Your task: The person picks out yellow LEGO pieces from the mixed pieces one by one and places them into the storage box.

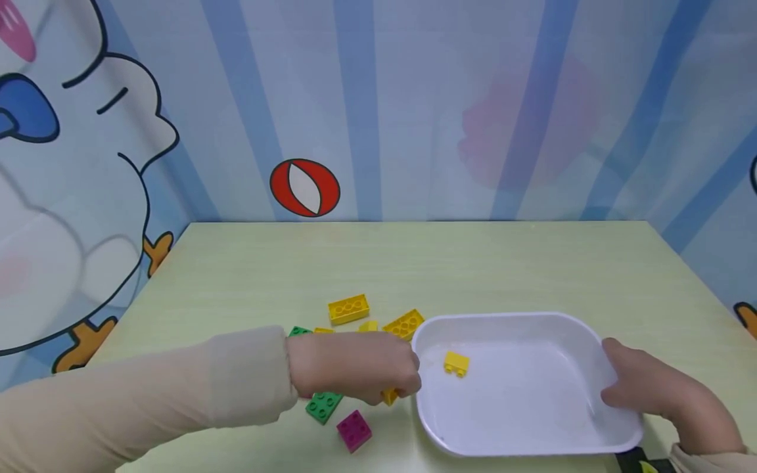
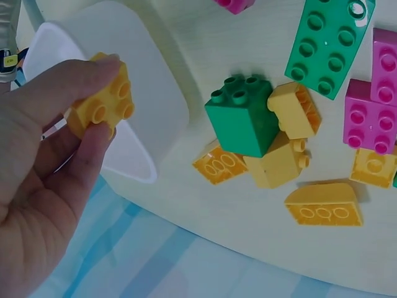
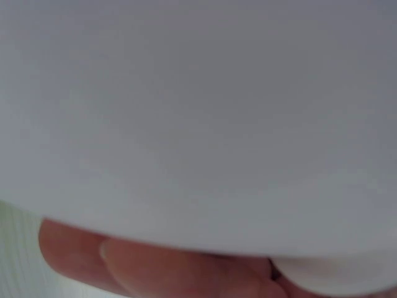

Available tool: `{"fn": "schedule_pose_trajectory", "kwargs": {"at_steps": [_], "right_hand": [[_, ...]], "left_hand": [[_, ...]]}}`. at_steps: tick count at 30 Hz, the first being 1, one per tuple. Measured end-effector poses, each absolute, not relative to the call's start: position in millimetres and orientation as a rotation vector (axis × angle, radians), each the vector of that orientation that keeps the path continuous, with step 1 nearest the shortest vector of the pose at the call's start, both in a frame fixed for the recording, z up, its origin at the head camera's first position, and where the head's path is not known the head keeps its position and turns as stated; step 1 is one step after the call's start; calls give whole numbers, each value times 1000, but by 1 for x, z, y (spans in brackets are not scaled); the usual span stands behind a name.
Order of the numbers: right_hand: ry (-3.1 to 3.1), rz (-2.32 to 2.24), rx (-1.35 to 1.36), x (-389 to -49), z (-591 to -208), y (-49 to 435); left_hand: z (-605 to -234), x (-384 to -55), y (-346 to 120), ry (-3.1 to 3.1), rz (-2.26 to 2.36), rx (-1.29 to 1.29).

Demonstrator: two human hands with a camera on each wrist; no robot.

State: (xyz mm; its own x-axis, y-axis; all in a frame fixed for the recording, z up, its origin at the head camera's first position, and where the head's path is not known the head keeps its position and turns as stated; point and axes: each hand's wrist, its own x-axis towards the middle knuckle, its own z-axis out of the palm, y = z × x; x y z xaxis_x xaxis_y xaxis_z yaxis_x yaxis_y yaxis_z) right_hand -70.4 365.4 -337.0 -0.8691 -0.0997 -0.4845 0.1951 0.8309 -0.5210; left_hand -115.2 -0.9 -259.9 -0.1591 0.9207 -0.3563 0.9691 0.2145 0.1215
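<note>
We see a pale blue, darker-striped backdrop [image 1: 432,98] behind a pale, smooth-topped table [image 1: 414,263]. On it is a white, rounded rectangular plastic tray [image 1: 532,401]. The right hand [image 1: 656,387] grips its right rim; the left hand [image 1: 355,361], near the left rim, has thumb and fingers closed in a pinch. Left of the tray we find a long, studded green plastic brick [image 2: 329,46] and a square magenta plastic brick [image 1: 354,431]. Smallest, we see the pinched yellow studded plastic block [image 2: 102,102] and a little yellow plastic brick [image 1: 456,363] inside the tray.
</note>
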Motion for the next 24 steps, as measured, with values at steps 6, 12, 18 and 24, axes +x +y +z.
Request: {"fn": "schedule_pose_trajectory", "kwargs": {"at_steps": [6,12,18,24], "right_hand": [[2514,-775,69,-70,-336,363],[2521,-770,72,-70,-337,363],[2543,-757,45,-70,-338,364],[2517,-735,83,-69,-338,362]], "left_hand": [[-252,-117,10,2117,-205,1778],[-246,-125,22,2167,-144,1732],[-244,-131,33,2185,-157,1703],[-241,-133,45,2176,-136,1694]]}}
